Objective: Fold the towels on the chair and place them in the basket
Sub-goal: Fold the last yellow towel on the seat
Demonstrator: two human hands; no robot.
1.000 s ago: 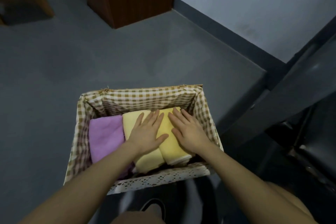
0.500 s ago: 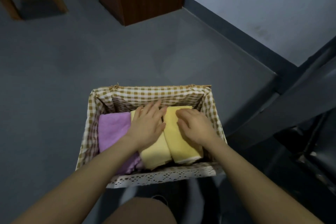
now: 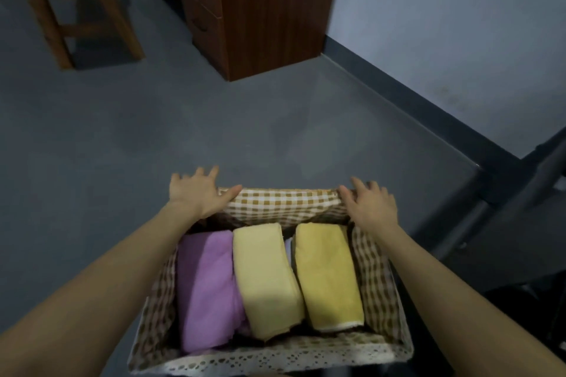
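Below, a gingham-lined basket (image 3: 284,208) holds three folded towels side by side: purple towel (image 3: 208,291), pale yellow towel (image 3: 263,278), deeper yellow towel (image 3: 327,275). Left hand (image 3: 196,193) at 11 o'clock and right hand (image 3: 370,202) at 1 o'clock rest on its far corners, fingers spread, gripping nothing.

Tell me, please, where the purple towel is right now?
In the head view, the purple towel lies folded at the left end of the basket, beside the pale yellow towel in the middle.
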